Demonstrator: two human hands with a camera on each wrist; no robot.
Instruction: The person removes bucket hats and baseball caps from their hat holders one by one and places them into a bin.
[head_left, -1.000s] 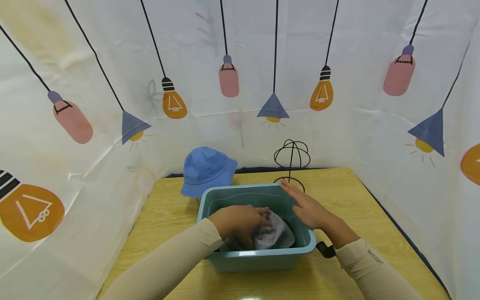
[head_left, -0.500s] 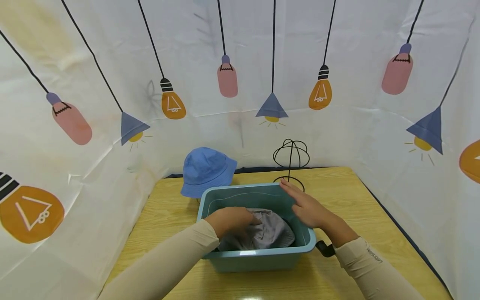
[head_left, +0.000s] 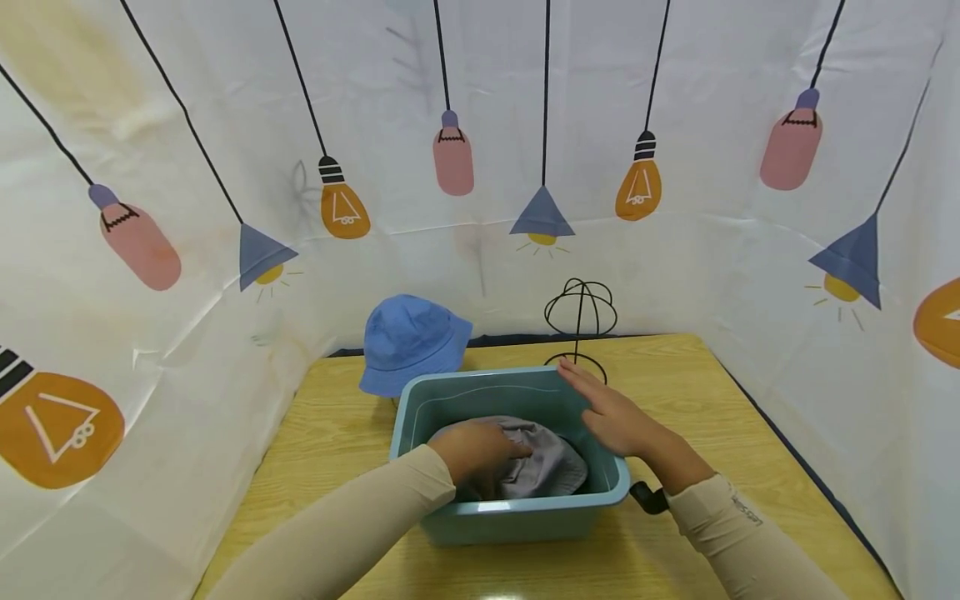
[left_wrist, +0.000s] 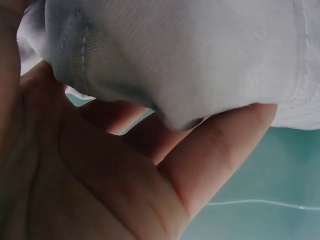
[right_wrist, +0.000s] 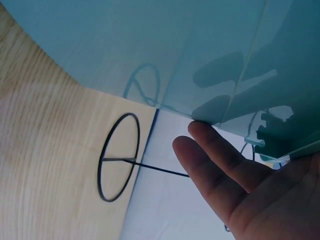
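Observation:
A grey cloth hat [head_left: 551,462] lies inside a blue-green plastic basin [head_left: 517,521]. My left hand [head_left: 480,454] reaches into the basin and holds the hat. In the left wrist view, the hat's stitched fabric [left_wrist: 220,55] bulges toward the palm of that hand [left_wrist: 110,170], and its fingertips are mostly hidden behind the cloth. My right hand [head_left: 618,421] rests against the basin's right wall, fingers straight. Two of its fingers [right_wrist: 212,165] show beside the basin [right_wrist: 125,45] in the right wrist view.
A blue bucket hat [head_left: 412,342] sits behind the basin on the left. Behind the right hand stands a black wire hat stand [head_left: 580,308], its ring base on the wooden table [head_left: 330,417]. A lamp-patterned white sheet [head_left: 480,267] surrounds the table.
My left hand has shifted over the grey hat, ending slightly farther right. The grey cloth now looks more spread out. My right hand has stayed at the basin's wall.

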